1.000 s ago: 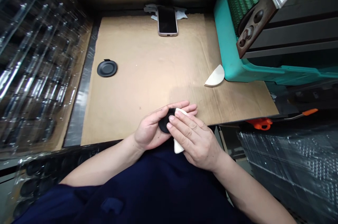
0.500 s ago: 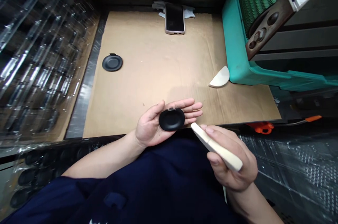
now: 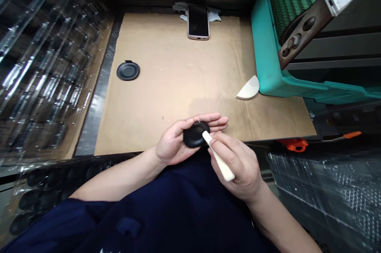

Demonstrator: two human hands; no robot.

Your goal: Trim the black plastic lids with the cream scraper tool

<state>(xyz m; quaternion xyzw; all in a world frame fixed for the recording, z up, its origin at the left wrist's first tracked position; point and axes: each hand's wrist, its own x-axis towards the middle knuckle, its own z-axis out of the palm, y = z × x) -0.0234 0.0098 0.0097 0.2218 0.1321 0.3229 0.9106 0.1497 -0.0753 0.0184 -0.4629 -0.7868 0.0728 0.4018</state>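
Right hand (image 3: pixel 239 161) swung inward, pinching a slim cream foam-like pad (image 3: pixel 220 161); loosely spread left hand (image 3: pixel 175 145) cradles a black oval plastic-looking dish (image 3: pixel 194 136), probably light, best rim-held.

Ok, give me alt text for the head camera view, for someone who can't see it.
A left hand holds a black dish on its palm while the right hand grips a white pad, its tip over the dish's right side. Beyond, a cardboard sheet bears another black dish, a half-round white piece and a phone, with a teal crate at right.
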